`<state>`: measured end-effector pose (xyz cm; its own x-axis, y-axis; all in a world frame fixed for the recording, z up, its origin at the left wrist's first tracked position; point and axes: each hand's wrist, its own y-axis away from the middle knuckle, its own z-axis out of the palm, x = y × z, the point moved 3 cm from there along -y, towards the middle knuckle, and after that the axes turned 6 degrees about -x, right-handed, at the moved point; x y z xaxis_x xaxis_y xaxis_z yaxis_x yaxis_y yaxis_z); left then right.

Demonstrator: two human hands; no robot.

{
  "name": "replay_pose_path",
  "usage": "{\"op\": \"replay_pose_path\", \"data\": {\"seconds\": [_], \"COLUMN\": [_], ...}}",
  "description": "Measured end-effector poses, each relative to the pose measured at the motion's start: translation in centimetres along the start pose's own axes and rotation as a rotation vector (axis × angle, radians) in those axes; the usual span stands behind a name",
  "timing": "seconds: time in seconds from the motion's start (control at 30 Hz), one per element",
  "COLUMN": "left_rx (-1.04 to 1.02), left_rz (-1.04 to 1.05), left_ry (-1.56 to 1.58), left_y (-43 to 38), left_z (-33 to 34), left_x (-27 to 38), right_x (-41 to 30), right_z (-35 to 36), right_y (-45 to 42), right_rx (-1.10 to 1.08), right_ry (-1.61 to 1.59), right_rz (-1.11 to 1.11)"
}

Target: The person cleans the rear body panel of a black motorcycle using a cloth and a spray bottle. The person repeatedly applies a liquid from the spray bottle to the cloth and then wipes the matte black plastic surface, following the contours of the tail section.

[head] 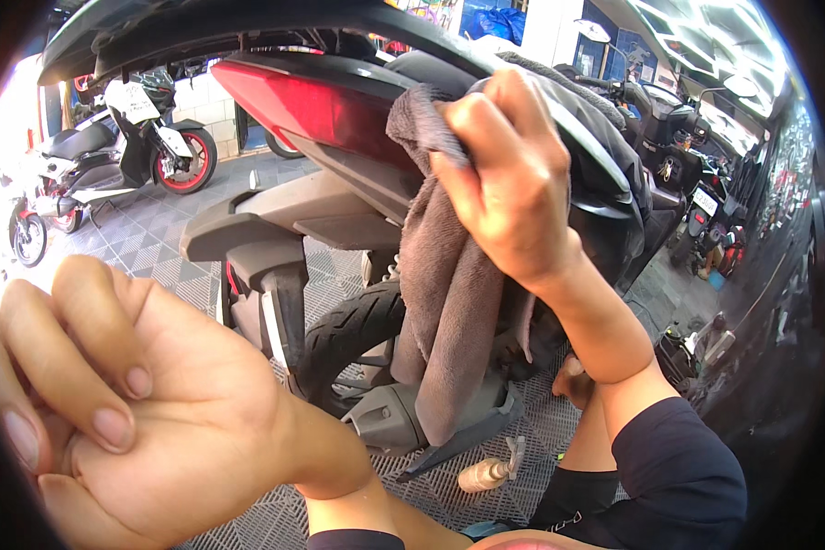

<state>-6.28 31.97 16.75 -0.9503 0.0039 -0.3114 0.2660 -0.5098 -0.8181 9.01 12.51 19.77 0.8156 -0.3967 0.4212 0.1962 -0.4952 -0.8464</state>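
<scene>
My right hand (pixel 512 185) grips a brownish-grey microfibre cloth (pixel 447 275) beside the red tail light (pixel 316 106) of a scooter. The cloth's top is bunched in my fingers; its long folds hang down past the rear tyre (pixel 350 330) and in front of the exhaust silencer (pixel 392 416). Large and close at the lower left is my left hand (pixel 158 399), palm towards me, fingers loosely curled in and nothing visible in them. Behind the cloth, the scooter's dark side panel (pixel 601 227) is partly hidden. A grey rear mudguard (pixel 247 220) juts out below the tail light.
A spray bottle (pixel 485 474) lies on the grey slotted floor tiles (pixel 426 474) below the silencer. Another scooter (pixel 130 137) with red wheel rims stands at the left. A motorcycle (pixel 698 213) is parked at the right, near a dark glossy wall (pixel 790 330).
</scene>
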Motion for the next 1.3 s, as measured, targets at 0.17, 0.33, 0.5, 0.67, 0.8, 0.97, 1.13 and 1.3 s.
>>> {"op": "replay_pose_path", "data": {"seconds": [0.17,0.33,0.5,0.67,0.8,0.97,1.13,1.3], "left_rx": [-0.019,-0.018,-0.033,0.028,-0.362,-0.826,-0.782,-0.671], "left_rz": [0.016,-0.001,-0.015,-0.181,-0.394,-0.402,-0.465,-0.47], "left_ry": [0.0,-0.019,0.002,-0.332,-0.927,-1.158,-1.258,-1.228], "left_y": [-0.2,-0.5,-0.6,0.5,3.2,5.2,4.6,2.9], "left_z": [0.8,-0.3,-0.4,1.8,4.4,5.9,5.4,4.1], "left_x": [0.5,1.0,1.0,-2.1,-6.2,-7.3,-6.1,-5.3], "right_x": [0.8,0.1,-0.9,0.1,-0.3,0.4,0.0,1.4], "right_z": [-1.5,0.2,0.4,-0.1,0.4,-0.6,-0.1,-2.4], "right_y": [1.3,0.4,-0.9,0.6,-0.1,0.5,0.5,3.9], "right_rx": [-0.008,-0.003,0.013,-0.005,-0.026,0.062,0.007,0.013], "right_ry": [0.045,0.088,0.068,0.053,0.077,0.101,0.095,0.132], "right_rz": [0.008,-0.004,-0.026,0.033,0.045,-0.023,0.01,0.083]}}
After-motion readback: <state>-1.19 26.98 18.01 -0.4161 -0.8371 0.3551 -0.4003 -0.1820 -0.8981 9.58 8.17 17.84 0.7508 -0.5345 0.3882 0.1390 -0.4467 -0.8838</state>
